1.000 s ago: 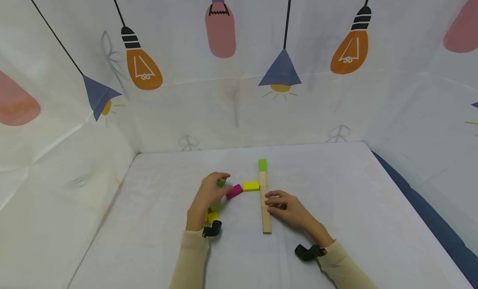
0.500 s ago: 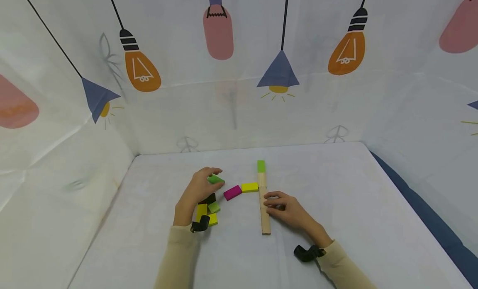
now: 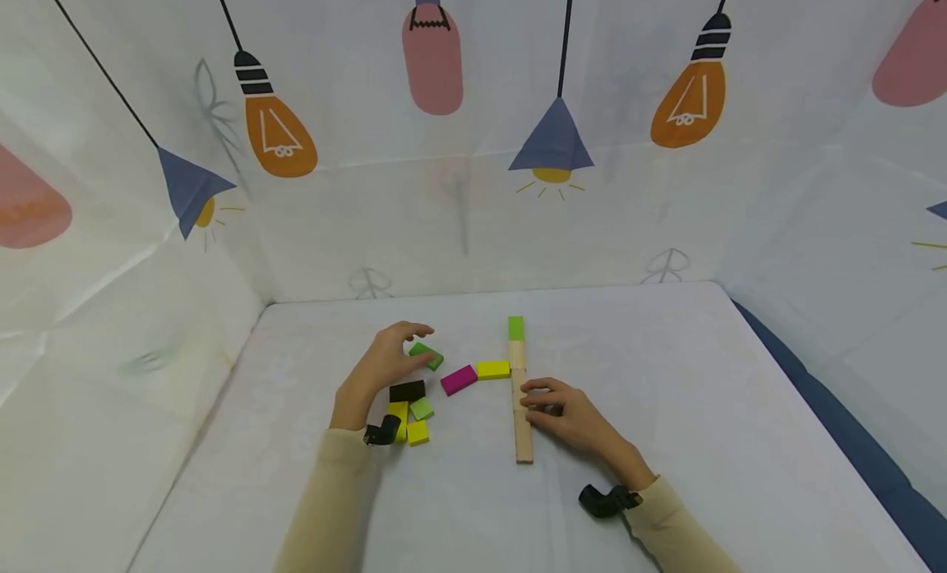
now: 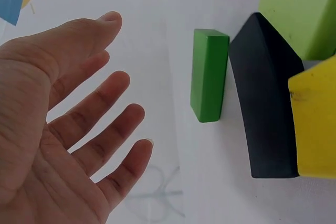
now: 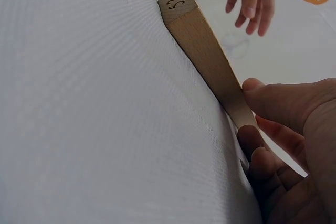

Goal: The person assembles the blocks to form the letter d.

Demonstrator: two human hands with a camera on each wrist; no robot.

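Note:
My left hand [image 3: 381, 359], fingers apart and loosely bent, hovers over the green block [image 3: 427, 356]. The left wrist view shows a gap between this hand [image 4: 79, 114] and the green block [image 4: 209, 75]. My right hand [image 3: 570, 417] rests at the right side of a straight row of wooden blocks [image 3: 522, 433], its fingertips touching that side. In the right wrist view, the thumb and fingers of this hand [image 5: 294, 135] meet a wooden block [image 5: 202, 51] marked 53. A lime green block [image 3: 515, 328] tops the row. A yellow block [image 3: 493, 370] and a magenta block [image 3: 459, 380] branch leftward from it.
Near my left wrist lie a black block [image 3: 407, 391], a light green block [image 3: 422, 408] and two yellow blocks [image 3: 418, 432]. They sit on the white-covered table [image 3: 629, 335]. A white sheet [image 3: 473, 211] printed with lamps stands behind and at the sides.
My left hand has moved left and slightly away from me, off the magenta block. The green block and the blocks near the left wrist are more exposed. My right hand stays by the row.

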